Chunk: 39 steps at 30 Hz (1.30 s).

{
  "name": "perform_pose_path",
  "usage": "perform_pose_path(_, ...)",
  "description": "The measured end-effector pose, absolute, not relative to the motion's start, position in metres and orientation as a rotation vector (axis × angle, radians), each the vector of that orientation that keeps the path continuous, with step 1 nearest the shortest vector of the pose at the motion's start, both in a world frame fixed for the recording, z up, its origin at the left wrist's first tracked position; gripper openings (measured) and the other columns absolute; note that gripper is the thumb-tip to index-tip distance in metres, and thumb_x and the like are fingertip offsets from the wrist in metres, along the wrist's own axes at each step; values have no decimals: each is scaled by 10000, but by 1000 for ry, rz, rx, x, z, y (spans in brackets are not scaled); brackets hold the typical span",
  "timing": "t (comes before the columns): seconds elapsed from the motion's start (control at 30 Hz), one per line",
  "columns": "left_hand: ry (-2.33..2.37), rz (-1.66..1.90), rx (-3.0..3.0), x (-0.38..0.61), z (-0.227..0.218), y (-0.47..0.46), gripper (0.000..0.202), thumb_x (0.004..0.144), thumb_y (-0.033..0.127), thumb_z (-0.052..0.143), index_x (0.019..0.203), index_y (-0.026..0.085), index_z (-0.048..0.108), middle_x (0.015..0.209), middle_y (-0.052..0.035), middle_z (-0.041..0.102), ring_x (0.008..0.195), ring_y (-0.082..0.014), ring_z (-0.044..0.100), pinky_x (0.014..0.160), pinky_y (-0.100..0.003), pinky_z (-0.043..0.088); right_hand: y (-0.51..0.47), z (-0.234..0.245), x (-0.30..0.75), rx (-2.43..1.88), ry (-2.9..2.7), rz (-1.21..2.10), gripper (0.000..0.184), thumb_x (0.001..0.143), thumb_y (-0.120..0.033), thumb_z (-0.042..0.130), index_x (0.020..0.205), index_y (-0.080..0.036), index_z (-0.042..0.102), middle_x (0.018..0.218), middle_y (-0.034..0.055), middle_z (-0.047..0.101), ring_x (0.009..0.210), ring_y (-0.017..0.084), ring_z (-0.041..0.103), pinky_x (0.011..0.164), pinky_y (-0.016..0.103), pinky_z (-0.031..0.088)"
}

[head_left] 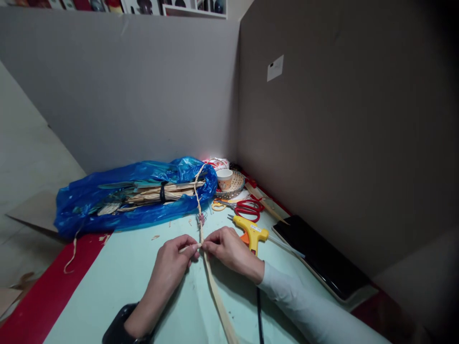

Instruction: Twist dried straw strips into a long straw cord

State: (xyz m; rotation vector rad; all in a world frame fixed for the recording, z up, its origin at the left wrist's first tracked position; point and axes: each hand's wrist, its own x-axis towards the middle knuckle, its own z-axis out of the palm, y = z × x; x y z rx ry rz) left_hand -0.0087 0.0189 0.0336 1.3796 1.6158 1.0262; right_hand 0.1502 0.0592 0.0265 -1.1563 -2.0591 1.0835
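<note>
A pale twisted cord of dried plant fibre runs from the blue bag toward me across the table. At its near end both my hands pinch it, fingertips almost touching. My left hand is closed on it from the left, thumb against forefinger. From the right, my right hand grips the same spot with bent fingers. Below my hands a flat, wider strip of the fibre hangs toward the table's front edge. The exact point between the fingertips is partly hidden.
A blue plastic bag holds a tied bundle of dried strips. To the right are red-handled scissors, a yellow glue gun and a black tablet-like slab. A paper cup stands in a woven basket. Grey partitions close the back.
</note>
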Motion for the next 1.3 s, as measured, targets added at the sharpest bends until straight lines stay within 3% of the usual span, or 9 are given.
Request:
perform_pose_path(0.13, 1798, 1127, 1486, 6, 37, 7, 126, 708, 260, 633, 596, 205, 654, 602, -18, 651, 617, -205, 561, 614, -280, 355, 55, 26, 147, -1179, -1972, 1061, 251, 761, -228, 538, 593, -132, 698, 483, -1, 550, 534, 117, 424, 538, 240, 275)
perform_pose_path(0.23, 1905, 1265, 1855, 20, 29, -2, 167, 761, 231, 595, 596, 220, 618, 604, -18, 603, 580, -194, 541, 601, -287, 335, 55, 24, 147, -1159, -1903, 1145, 246, 744, -214, 527, 567, -133, 678, 484, -14, 541, 539, 117, 394, 527, 242, 262)
perform_pose_path(0.53, 1818, 1047, 2411, 27, 19, -12, 195, 870, 182, 484, 835, 207, 673, 733, -82, 657, 716, -235, 583, 675, -324, 394, 63, 22, 149, -1082, -1651, 1604, 203, 719, -227, 500, 668, -124, 668, 477, -39, 428, 445, 84, 313, 423, 210, 238)
perform_pose_path(0.67, 1787, 1111, 2188, 21, 30, -7, 121, 802, 257, 603, 705, 232, 669, 686, -54, 630, 723, -242, 549, 675, -333, 384, 62, 24, 148, -1053, -1638, 1635, 195, 717, -220, 498, 562, -136, 580, 444, -52, 379, 428, 71, 281, 420, 204, 219)
perform_pose_path(0.8, 1643, 1274, 1450, 11, 34, 7, 117, 790, 330, 617, 783, 214, 623, 760, -31, 625, 716, -194, 561, 661, -297, 423, 58, 23, 147, -1057, -1700, 1579, 241, 764, -219, 453, 602, -133, 610, 444, -45, 429, 413, 71, 307, 427, 202, 222)
perform_pose_path(0.87, 1361, 1122, 1169, 8, 31, 14, 213, 741, 374, 664, 833, 188, 619, 643, 4, 571, 583, -147, 524, 571, -258, 409, 58, 22, 146, -1047, -1757, 1537, 245, 770, -199, 447, 606, -130, 616, 472, -40, 456, 433, 71, 328, 450, 199, 244)
perform_pose_path(0.93, 1228, 1021, 1057, 6, 26, 19, 296, 700, 414, 689, 831, 156, 629, 539, 56, 468, 432, -75, 378, 448, -205, 301, 60, 21, 148, -1043, -1822, 1486, 241, 768, -176, 451, 622, -127, 636, 494, -37, 472, 456, 74, 340, 475, 199, 261)
perform_pose_path(1.03, 1239, 1007, 1027, 4, 24, 23, 382, 662, 453, 703, 837, 117, 650, 541, 74, 430, 395, -17, 188, 405, -187, 123, 64, 23, 152, -1047, -1930, 1398, 240, 761, -162, 467, 682, -138, 692, 520, -32, 507, 494, 87, 380, 509, 204, 282)
perform_pose_path(1.3, 1402, 1065, 1005, 4, 17, 25, 373, 579, 423, 727, 760, 101, 673, 494, 71, 445, 356, -17, 233, 398, -194, 103, 48, 39, 158, -1170, -2279, 845, 289, 822, -159, 433, 790, -154, 721, 723, 73, 678, 711, 165, 544, 632, 253, 310)
